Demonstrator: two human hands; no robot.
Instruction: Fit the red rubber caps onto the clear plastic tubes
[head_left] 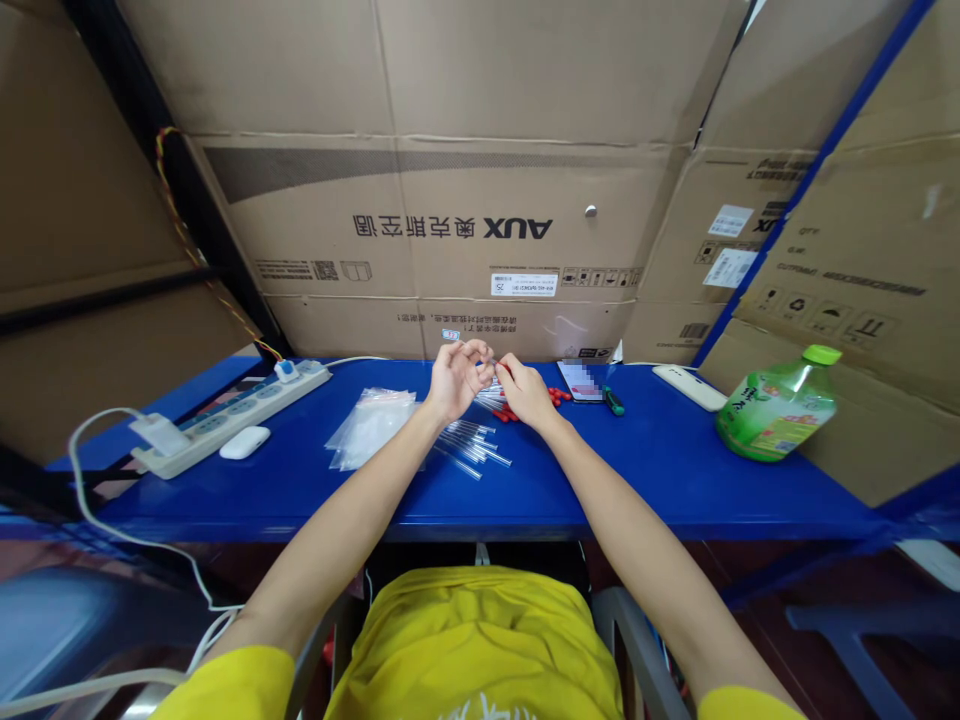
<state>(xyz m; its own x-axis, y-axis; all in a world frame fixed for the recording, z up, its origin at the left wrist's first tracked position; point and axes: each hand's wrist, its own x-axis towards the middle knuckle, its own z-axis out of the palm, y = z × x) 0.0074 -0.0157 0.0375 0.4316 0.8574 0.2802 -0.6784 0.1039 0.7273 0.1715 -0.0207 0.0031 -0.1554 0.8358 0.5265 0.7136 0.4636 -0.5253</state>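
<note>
Blue shelf-bench point(675, 470) walled in by cardboard boxes; left hand point(452, 380) and right hand point(525, 392) both pinch one clear tube point(489, 372) up close, spare tubes point(474, 445) lying underneath within reach.

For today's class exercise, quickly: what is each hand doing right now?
Left hand: fingers curled, pinching a thin clear plastic tube.
Right hand: fingers closed at the same tube; exact grip cannot be told.

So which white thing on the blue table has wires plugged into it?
The long power strip at the left end: it carries a plug and cables. The small white oval beside it and the white bar far right have none.
</note>
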